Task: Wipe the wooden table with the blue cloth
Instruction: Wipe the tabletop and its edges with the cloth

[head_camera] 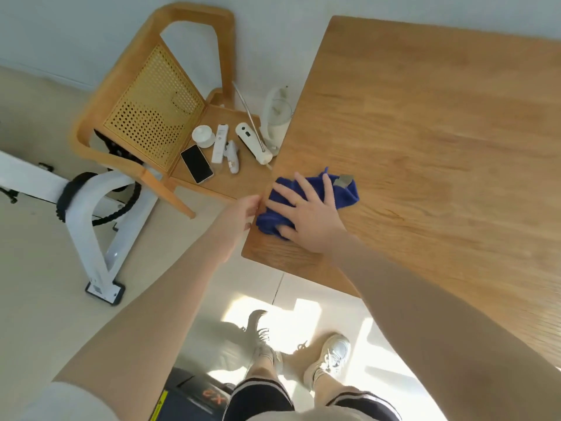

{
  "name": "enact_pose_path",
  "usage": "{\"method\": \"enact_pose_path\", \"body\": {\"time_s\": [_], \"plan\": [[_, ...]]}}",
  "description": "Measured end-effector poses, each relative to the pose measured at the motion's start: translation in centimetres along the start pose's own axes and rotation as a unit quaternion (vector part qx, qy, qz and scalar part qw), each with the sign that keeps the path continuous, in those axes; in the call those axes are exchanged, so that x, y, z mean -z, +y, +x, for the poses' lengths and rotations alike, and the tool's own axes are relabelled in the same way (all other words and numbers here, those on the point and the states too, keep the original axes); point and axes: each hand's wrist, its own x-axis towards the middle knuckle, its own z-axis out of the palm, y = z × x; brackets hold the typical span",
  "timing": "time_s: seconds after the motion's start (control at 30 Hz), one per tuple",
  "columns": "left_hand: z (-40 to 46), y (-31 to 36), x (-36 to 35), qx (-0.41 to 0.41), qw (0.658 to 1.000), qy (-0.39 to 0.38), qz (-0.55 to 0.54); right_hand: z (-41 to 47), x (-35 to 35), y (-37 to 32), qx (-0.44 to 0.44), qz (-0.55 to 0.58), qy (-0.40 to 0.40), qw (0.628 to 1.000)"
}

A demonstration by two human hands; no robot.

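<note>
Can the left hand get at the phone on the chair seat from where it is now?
Probably yes. The left hand sits at the table edge beside the blue cloth, holding nothing visible. The phone lies face up on the near part of the chair seat, with nothing between them.

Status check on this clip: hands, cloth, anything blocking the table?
Right hand flat on blue cloth, pressing it at table corner. Left hand at table edge. Tabletop ahead bare; phone and other items sit on chair.
</note>
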Motion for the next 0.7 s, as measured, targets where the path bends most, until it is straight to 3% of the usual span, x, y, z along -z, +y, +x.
{"method": "enact_pose_path", "body": {"time_s": [0.1,0.2,0.4,0.53,0.63,0.7], "plan": [[0.3,-0.3,1.0,0.028,0.997,0.007,-0.073,2.6,0.3,-0.1,-0.057,0.013,0.008,0.998],[0.6,-1.0,2.2,0.019,0.998,-0.041,-0.052,2.4,0.1,-1.4,-0.071,0.017,0.012,0.997],[0.0,0.3,2.8,-0.038,0.989,-0.143,0.008,-3.1,-2.0,-4.8,0.028,-0.029,-0.006,0.999],[0.1,0.0,3.7,-0.103,0.963,-0.205,0.145,-4.3,-2.2,-5.3,0.051,-0.054,-0.025,0.997],[1.3,-1.0,4.5,-0.101,0.955,-0.233,0.151,-3.0,-1.6,-4.1,0.009,-0.068,-0.033,0.997],[2.4,-1.6,4.5,-0.085,0.962,-0.225,0.128,-1.3,-1.1,-2.4,-0.073,-0.052,-0.007,0.996]]}}
